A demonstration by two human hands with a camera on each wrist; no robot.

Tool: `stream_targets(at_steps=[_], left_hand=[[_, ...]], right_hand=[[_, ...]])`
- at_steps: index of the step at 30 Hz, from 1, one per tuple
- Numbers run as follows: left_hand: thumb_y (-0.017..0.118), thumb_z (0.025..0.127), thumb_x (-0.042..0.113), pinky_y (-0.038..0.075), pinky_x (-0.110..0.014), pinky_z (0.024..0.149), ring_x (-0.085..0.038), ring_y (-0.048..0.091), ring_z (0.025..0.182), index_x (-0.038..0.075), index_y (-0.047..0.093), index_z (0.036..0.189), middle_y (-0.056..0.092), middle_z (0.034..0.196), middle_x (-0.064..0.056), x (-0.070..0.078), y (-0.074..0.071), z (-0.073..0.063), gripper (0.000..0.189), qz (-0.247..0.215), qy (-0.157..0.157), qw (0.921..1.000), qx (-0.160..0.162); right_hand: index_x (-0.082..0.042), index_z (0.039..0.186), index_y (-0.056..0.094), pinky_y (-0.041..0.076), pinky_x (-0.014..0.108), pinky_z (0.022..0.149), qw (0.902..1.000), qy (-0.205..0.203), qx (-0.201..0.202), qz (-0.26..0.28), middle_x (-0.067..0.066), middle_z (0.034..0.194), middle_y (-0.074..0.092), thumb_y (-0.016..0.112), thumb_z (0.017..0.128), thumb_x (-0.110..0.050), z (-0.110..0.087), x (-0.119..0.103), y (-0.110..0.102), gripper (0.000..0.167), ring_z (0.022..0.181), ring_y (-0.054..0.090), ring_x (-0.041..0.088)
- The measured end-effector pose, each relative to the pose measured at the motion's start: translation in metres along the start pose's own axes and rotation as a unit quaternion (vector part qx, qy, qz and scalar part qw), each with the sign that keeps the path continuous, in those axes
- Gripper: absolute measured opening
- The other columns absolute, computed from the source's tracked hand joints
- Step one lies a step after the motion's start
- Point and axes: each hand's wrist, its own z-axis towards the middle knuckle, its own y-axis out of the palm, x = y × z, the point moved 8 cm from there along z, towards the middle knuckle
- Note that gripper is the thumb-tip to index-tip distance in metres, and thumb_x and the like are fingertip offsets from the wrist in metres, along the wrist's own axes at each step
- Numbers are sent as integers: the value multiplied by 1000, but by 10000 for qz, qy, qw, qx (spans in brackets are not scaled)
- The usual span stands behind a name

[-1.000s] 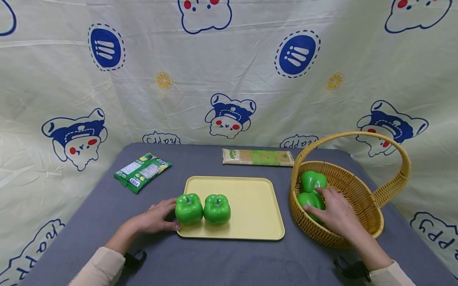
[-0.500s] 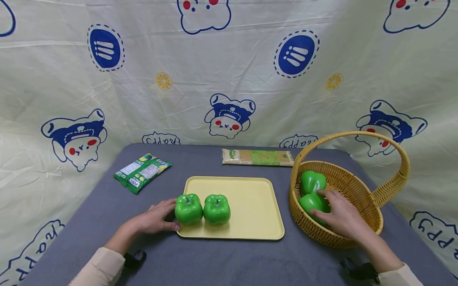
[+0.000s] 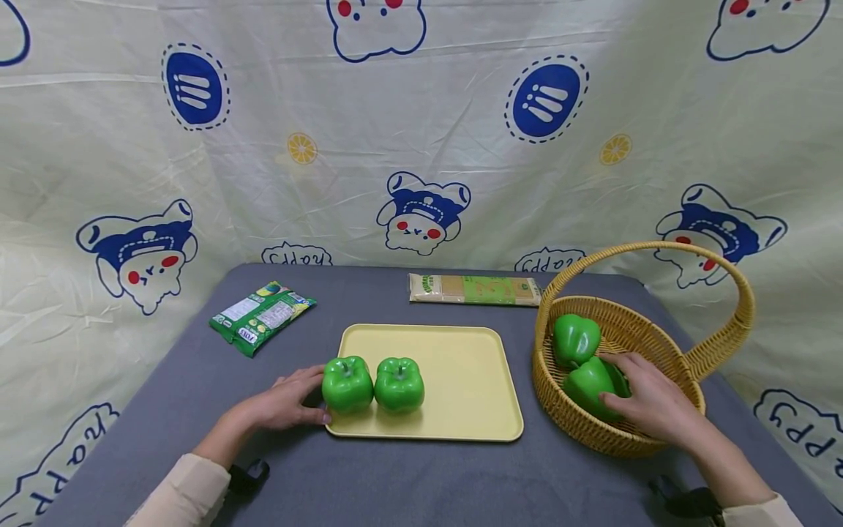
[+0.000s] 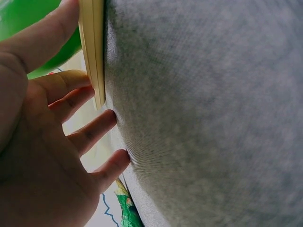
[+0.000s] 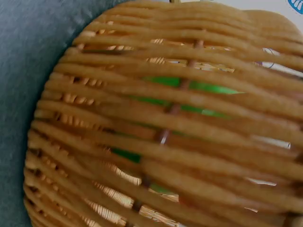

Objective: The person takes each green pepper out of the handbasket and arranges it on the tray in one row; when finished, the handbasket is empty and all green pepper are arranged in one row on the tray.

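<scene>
Two green bell peppers, a left pepper (image 3: 347, 385) and a right pepper (image 3: 399, 386), stand side by side on the left part of a yellow tray (image 3: 461, 380). At the tray's left edge my left hand (image 3: 290, 399) rests with spread fingers, thumb and fingertips at the rim (image 4: 93, 52) in the left wrist view. My right hand (image 3: 648, 395) reaches into a wicker basket (image 3: 675, 351) and grips the nearer bell pepper (image 3: 588, 386) between thumb and fingers. Another green bell pepper (image 3: 576, 339) lies behind it. In the right wrist view the basket's weave (image 5: 165, 118) mostly hides the hand.
A green snack packet (image 3: 262, 318) lies at the table's back left. A long noodle packet (image 3: 474, 290) lies behind the tray, close to the basket. The basket's tall handle (image 3: 740, 307) arches over its opening. A printed curtain (image 3: 421, 110) hangs behind the grey table (image 3: 395, 483).
Inside the basket, my right hand has shifted right and the nearer bell pepper has moved and tilted with it. The left hand, tray and its peppers have stayed in place.
</scene>
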Motion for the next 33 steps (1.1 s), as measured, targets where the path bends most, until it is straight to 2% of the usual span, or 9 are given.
stream_targets(at_steps=[4, 11, 16, 21, 27, 33], left_hand=[[70, 82, 39, 20, -69, 101, -45, 28, 136, 2, 39, 142, 35, 147, -21, 0, 0, 0, 77, 4, 15, 10000, 7], [70, 82, 39, 21, -68, 100, -44, 29, 135, 2, 39, 141, 36, 147, -20, 0, 1, 0, 76, 7, 25, 10000, -3], [70, 82, 39, 20, -69, 101, -44, 29, 136, 2, 39, 141, 36, 146, -20, 0, 0, 0, 76, 10, 23, 10000, 4], [71, 82, 40, 21, -68, 100, -44, 30, 135, 2, 40, 141, 37, 146, -20, 0, 0, 1, 76, 67, 35, 10000, 27], [71, 81, 40, 21, -68, 100, -44, 30, 135, 3, 40, 141, 37, 146, -20, -1, 0, 1, 77, 55, 35, 10000, 40], [71, 81, 41, 24, -67, 98, -43, 32, 134, 3, 40, 141, 38, 146, -19, 2, -1, 0, 78, 132, 166, 9997, 125]], right_hand=[[1, 133, 47, 43, 42, 68, 9999, -67, -18, -106, 25, 117, 53, 70, 79, -24, 0, 2, 0, 64, 100, 53, 37], [-1, 132, 48, 42, 48, 75, 9994, -301, -93, -151, 26, 124, 52, 69, 79, -17, 0, -3, 1, 60, 106, 50, 41], [-1, 133, 46, 42, 44, 72, 9995, -259, -157, -132, 26, 124, 51, 73, 79, -33, 2, -5, 2, 68, 104, 50, 39], [-1, 134, 45, 42, 52, 78, 9998, -37, -146, -93, 29, 127, 48, 71, 79, -47, 6, -5, 4, 76, 110, 47, 44], [2, 132, 47, 42, 55, 80, 9998, -61, -1, -164, 30, 128, 48, 73, 77, -46, 11, -10, 7, 77, 111, 46, 46], [1, 131, 48, 40, 57, 82, 9995, -98, 79, -297, 31, 128, 47, 75, 76, -43, 14, -13, 10, 76, 111, 44, 47]])
